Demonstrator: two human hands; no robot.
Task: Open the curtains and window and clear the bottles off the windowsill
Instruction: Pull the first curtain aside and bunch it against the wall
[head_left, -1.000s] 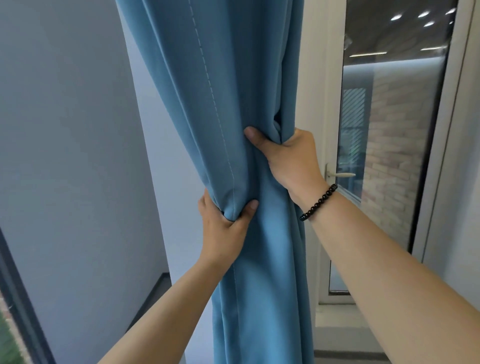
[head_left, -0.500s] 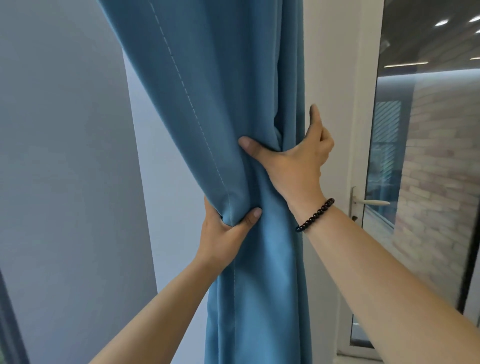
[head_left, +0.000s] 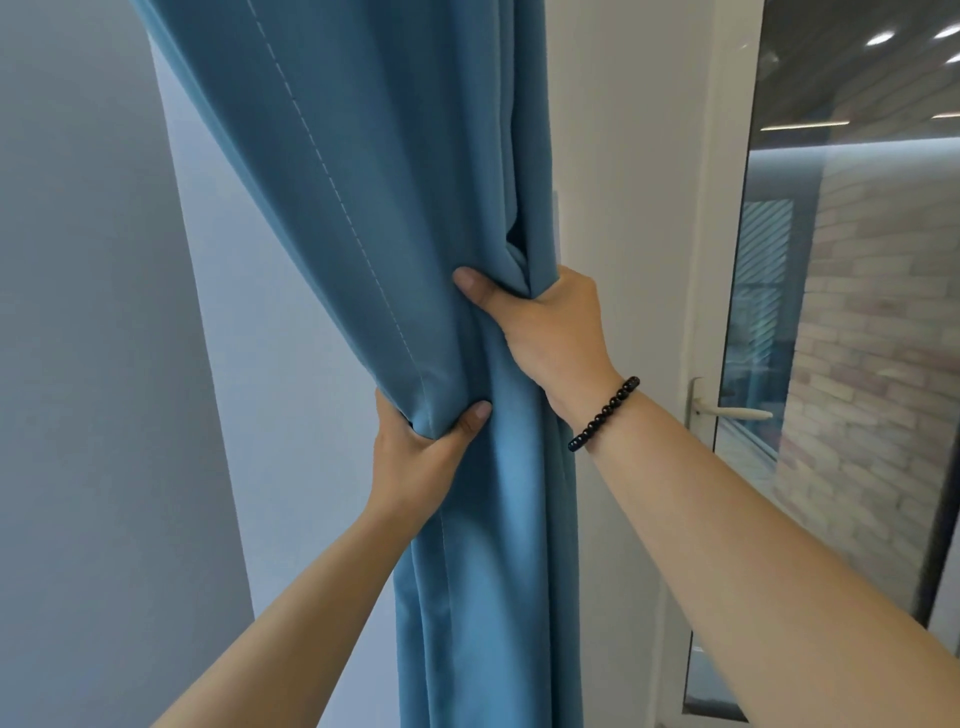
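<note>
A blue curtain (head_left: 374, 171) hangs bunched in the middle of the view, against a white wall. My left hand (head_left: 421, 457) pinches its stitched hem from below, thumb in front. My right hand (head_left: 550, 332), with a black bead bracelet at the wrist, wraps around the gathered folds a little higher, fingers hidden behind the cloth. To the right stands a white-framed window (head_left: 727, 260) with a lever handle (head_left: 727, 413), its sash shut. No bottles or windowsill show.
A grey-white wall (head_left: 104, 364) fills the left side. Through the glass (head_left: 857, 364) I see a pale brick wall and reflected ceiling lights.
My right hand's raised finger has closed back around the folds. The view has shifted slightly, with the window frame and handle sitting further right and lower than a second ago.
</note>
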